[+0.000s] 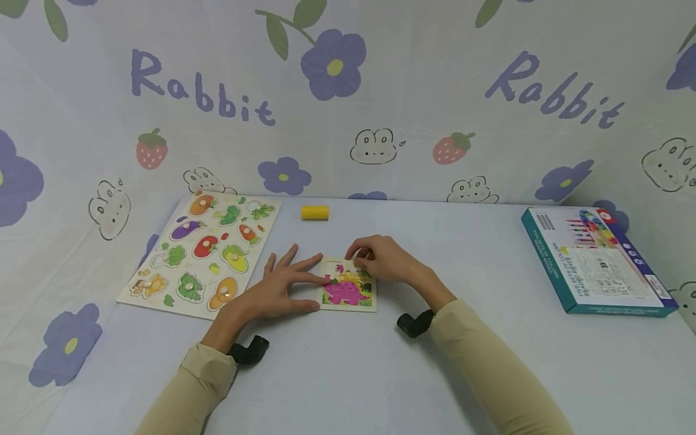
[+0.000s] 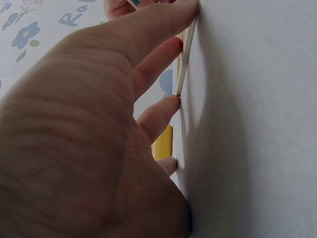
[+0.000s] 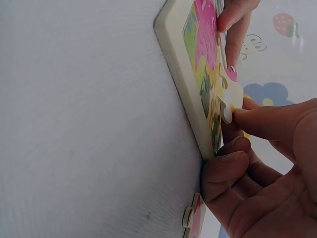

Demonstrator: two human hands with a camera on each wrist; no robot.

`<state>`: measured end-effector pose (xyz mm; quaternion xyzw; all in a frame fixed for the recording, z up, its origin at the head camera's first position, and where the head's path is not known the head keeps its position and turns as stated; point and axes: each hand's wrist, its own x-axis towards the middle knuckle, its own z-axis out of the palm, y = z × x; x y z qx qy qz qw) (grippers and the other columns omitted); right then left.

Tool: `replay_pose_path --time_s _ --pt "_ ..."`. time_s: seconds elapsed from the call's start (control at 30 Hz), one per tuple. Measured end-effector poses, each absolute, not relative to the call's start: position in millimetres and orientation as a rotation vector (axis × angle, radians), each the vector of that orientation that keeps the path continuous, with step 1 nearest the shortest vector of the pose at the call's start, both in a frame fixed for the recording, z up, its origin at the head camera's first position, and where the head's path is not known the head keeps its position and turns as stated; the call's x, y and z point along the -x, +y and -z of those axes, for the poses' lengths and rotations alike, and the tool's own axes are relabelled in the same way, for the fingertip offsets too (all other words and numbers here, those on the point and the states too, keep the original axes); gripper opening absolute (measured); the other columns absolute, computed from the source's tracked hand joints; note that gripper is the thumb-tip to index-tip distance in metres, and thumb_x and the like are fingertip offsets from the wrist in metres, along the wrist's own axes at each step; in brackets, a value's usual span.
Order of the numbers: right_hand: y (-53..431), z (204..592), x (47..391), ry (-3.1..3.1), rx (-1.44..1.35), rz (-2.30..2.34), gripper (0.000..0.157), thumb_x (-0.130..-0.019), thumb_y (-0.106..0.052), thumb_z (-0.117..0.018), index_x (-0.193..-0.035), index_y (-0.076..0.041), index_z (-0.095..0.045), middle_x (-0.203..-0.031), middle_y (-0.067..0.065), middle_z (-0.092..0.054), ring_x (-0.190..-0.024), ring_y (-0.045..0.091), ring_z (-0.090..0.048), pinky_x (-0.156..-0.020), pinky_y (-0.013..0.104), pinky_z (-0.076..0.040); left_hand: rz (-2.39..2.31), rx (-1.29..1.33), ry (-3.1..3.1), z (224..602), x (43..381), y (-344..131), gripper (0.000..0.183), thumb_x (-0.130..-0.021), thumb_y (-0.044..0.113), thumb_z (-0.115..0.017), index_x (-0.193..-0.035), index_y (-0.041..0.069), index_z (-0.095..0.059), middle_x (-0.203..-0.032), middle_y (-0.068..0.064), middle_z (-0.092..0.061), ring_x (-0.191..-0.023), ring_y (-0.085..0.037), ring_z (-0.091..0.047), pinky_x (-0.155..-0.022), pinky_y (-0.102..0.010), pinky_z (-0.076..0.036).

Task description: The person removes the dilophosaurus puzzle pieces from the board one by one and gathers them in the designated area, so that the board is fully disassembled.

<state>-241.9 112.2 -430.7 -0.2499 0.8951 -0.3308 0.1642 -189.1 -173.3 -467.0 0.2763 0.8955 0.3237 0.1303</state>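
A small jigsaw puzzle (image 1: 348,294) with a pink dinosaur in a pale wooden frame lies flat on the table. My left hand (image 1: 280,290) spreads its fingers at the puzzle's left side, the thumb at the near left corner and a fingertip over the left edge. Between thumb and fingers, my right hand (image 1: 388,260) pinches a puzzle piece (image 3: 232,96), pale with a bit of pink. That piece is tilted up from the puzzle's far part in the right wrist view, while other right fingertips rest by the frame's edge. In the left wrist view the frame's edge (image 2: 186,59) meets my fingertips.
A vegetable peg board (image 1: 179,260) lies on the left. Behind the puzzle is a yellow cylinder (image 1: 315,212), and a teal-edged box (image 1: 598,260) lies at the right. A pale-edged pink thing (image 3: 196,215) sits beyond the right fingers.
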Motion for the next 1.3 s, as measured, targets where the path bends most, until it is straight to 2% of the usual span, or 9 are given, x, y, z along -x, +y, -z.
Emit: replay_pose_path --time_s 0.57,1.13,1.3 --pt "113 431 241 2.571 0.723 0.958 0.020 -0.103 -0.010 -0.064 -0.120 -0.010 -0.075 -0.106 0.010 -0.075 -0.087 0.017 -0.061 -0.077 0.026 -0.050 -0.951 -0.805 2.604 467 188 -173 0.052 -0.091 0.042 -0.081 -0.141 0.034 -0.069 -0.175 0.002 -0.033 -0.168 -0.043 0.006 -0.126 -0.075 0.015" --pt "137 428 243 2.570 0.645 1.043 0.021 -0.102 -0.010 -0.062 -0.119 -0.012 -0.075 -0.106 0.010 -0.072 -0.077 0.018 -0.057 -0.061 0.027 -0.048 -0.952 -0.795 2.598 466 189 -173 0.052 -0.091 0.043 -0.080 -0.142 0.034 -0.069 -0.176 0.002 -0.031 -0.168 -0.042 0.007 -0.127 -0.074 0.017" --pt "150 431 240 2.592 0.645 1.046 0.019 -0.102 -0.010 -0.064 -0.116 -0.013 -0.076 -0.101 0.008 -0.073 -0.076 0.016 -0.057 -0.066 0.028 -0.048 -0.944 -0.796 2.597 467 188 -173 0.052 -0.091 0.044 -0.080 -0.141 0.036 -0.069 -0.176 0.003 -0.030 -0.168 -0.041 0.008 -0.127 -0.073 0.017"
